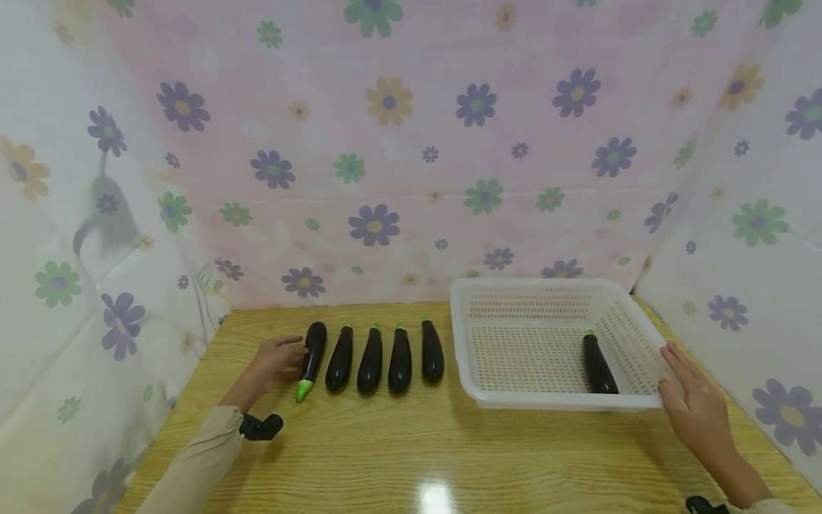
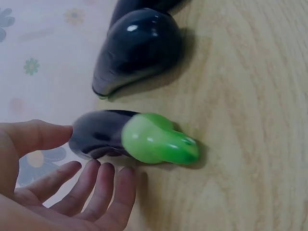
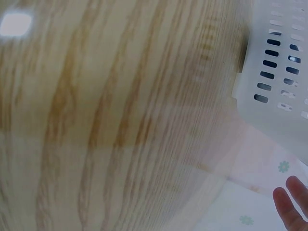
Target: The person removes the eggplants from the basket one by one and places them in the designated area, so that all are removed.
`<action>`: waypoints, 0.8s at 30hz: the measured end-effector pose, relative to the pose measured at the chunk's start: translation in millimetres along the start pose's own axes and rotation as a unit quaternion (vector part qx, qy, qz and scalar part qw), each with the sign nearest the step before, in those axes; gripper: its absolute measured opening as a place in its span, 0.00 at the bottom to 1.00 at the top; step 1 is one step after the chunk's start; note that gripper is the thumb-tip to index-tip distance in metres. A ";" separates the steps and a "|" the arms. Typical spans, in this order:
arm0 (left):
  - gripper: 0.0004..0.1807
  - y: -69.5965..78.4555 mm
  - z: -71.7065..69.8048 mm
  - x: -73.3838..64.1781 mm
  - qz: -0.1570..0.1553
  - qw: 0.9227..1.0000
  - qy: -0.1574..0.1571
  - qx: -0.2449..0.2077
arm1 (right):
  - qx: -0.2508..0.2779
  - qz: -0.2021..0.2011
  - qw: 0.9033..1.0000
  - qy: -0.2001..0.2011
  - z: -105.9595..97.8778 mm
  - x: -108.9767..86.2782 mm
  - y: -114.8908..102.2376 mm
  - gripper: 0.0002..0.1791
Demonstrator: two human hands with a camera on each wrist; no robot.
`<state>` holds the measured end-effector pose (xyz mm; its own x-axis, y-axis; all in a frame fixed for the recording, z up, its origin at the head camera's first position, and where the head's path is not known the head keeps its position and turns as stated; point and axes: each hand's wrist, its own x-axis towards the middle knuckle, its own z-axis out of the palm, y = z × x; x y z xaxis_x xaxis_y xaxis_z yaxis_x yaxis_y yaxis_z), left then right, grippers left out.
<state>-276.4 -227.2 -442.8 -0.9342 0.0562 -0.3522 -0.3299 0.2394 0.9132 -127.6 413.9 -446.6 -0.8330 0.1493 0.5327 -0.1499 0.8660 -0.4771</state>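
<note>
My left hand [image 1: 277, 363] is at the leftmost eggplant [image 1: 314, 353], which lies on the table with its green stem toward me. In the left wrist view, the thumb and loosely bent fingers [image 2: 104, 185] stand apart on either side of that eggplant's dark end, with the thumb tip right at its skin. Several more eggplants [image 1: 369, 363] lie in a row to its right, stems pointing away. At the right, my right hand [image 1: 700, 407] rests at the right rim of a white plastic basket [image 1: 464, 350], fingers extended. One eggplant [image 1: 599, 365] lies inside the basket.
The wooden table [image 1: 385, 457] meets a flowered cloth [image 1: 411, 157] at the back, with more cloth along both sides. The basket's slotted wall [image 3: 269, 62] stands up from the tabletop beside the row of eggplants.
</note>
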 end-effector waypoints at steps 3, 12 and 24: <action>0.28 6.6 -2.1 -2.9 0.011 1.000 0.002 0.003 | -0.002 0.000 1.000 0.001 -0.1 -0.9 -0.3 0.27; 0.27 27.6 1.2 -10.9 0.030 1.000 -0.007 0.005 | 0.002 -0.019 1.000 0.011 -0.4 -0.3 -0.4 0.27; 0.24 64.5 34.0 -23.5 0.091 0.991 -0.094 -0.030 | 0.003 -0.016 1.000 0.011 0.0 0.2 0.4 0.26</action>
<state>-271.2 -180.2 -382.6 -0.9393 0.2735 -0.2072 -0.1711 0.1501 0.9737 -127.8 414.3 -446.6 -0.8153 0.1324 0.5637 -0.1799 0.8674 -0.4639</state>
